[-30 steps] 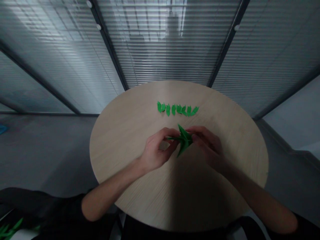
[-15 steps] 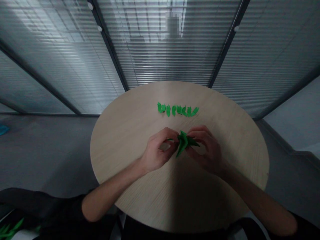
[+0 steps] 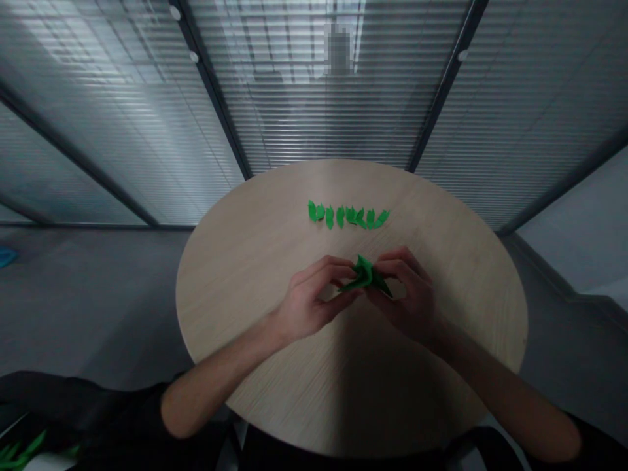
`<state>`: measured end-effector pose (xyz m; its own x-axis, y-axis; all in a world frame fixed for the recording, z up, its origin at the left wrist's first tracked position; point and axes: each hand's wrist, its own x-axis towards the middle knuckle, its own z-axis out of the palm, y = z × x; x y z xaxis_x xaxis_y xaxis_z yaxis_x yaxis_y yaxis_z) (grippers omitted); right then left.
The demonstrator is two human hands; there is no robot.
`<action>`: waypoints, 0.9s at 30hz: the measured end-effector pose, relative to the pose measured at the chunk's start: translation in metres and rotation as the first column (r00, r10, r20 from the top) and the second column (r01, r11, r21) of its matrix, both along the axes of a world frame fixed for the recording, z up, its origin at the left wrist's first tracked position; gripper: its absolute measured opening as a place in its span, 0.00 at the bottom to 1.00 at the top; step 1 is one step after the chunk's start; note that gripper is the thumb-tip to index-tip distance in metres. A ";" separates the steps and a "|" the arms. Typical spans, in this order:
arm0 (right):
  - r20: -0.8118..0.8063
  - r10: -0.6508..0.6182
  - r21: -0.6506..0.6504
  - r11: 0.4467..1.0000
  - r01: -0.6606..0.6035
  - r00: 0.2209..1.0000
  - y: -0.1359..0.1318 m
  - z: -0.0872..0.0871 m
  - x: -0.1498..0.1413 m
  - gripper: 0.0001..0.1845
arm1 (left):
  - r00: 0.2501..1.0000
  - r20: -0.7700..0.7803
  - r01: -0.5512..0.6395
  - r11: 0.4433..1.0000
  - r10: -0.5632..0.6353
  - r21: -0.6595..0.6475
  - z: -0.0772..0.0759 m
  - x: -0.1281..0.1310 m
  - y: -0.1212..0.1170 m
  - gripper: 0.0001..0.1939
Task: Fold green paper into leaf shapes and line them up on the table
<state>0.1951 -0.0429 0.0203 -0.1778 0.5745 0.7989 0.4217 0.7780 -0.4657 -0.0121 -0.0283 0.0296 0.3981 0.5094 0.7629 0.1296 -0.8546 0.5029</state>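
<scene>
Between my hands is a folded piece of green paper point(image 3: 364, 276), pointed and crumpled-looking. My left hand point(image 3: 314, 297) pinches its left side with the fingertips, and my right hand point(image 3: 405, 294) grips its right side. Beyond my hands, a row of several small folded green paper leaves point(image 3: 346, 216) lies on the round light wood table point(image 3: 265, 275). Neither hand touches that row, and my fingers hide part of the held paper.
Dark cloth with more green paper pieces point(image 3: 17, 453) lies low at the left, beside the table. A small blue object point(image 3: 6, 257) sits on the grey floor at far left. Glass partitions with slatted blinds point(image 3: 324, 98) stand behind the table.
The green paper has become more compact, and its long points no longer spread as widely. My hands have drawn slightly closer around it and turned it.
</scene>
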 end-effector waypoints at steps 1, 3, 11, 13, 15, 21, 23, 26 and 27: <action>0.003 0.001 0.006 1.000 -0.001 1.000 0.000 -0.001 0.000 0.11 | 1.000 0.000 -0.006 1.000 0.006 0.007 0.000 0.000 0.000 0.07; 0.001 0.007 0.019 1.000 -0.007 1.000 0.001 -0.001 0.000 0.12 | 1.000 -0.003 -0.023 0.999 0.023 0.022 -0.001 -0.001 0.000 0.07; -0.034 0.139 -0.129 0.981 -0.142 0.990 -0.008 0.011 0.006 0.13 | 0.998 0.038 -0.055 0.998 0.056 -0.022 0.000 0.001 -0.003 0.09; -0.132 0.163 -0.210 0.959 -0.188 0.978 -0.009 0.011 0.006 0.09 | 0.998 0.043 -0.045 0.999 0.046 -0.021 0.000 0.001 -0.002 0.08; -0.233 0.162 -0.281 0.933 -0.226 0.959 -0.008 0.009 0.005 0.06 | 0.998 0.049 -0.034 0.999 0.034 -0.016 0.000 0.001 -0.001 0.07; -0.485 0.233 -0.420 0.783 -0.458 0.843 -0.002 0.007 0.002 0.09 | 0.999 0.044 -0.027 0.999 0.028 -0.022 -0.001 -0.003 0.003 0.05; -0.514 0.221 -0.440 0.761 -0.476 0.829 -0.001 0.008 0.002 0.09 | 0.998 0.038 -0.041 0.999 0.042 -0.023 -0.001 -0.003 0.004 0.04; -0.521 0.165 -0.479 0.755 -0.447 0.837 0.000 0.007 0.003 0.10 | 0.996 0.069 -0.041 0.994 0.048 -0.101 -0.003 -0.003 0.004 0.04; -0.518 0.155 -0.486 0.756 -0.438 0.841 0.001 0.007 0.003 0.11 | 0.995 0.091 -0.037 0.989 0.050 -0.140 -0.004 -0.002 0.003 0.03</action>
